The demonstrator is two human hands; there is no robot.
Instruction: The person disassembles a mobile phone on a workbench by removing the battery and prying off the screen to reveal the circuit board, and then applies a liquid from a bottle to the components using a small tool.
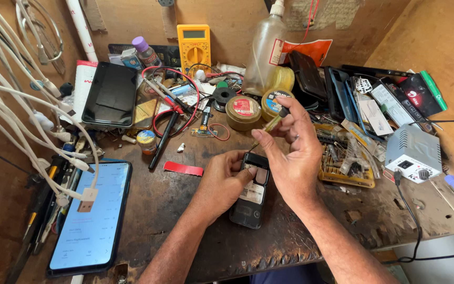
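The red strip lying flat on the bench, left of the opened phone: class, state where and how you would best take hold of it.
The red strip lies flat and thin on the worktable, so pinching its faces probably won't work. Probably best: come from above at its right end, nearest the left hand, slide a fingernail under that short edge, then pinch top and bottom. Its near long side is clear of clutter.

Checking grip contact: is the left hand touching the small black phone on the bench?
Touching. The head view shows the left hand with its thumb pressed on the black phone.
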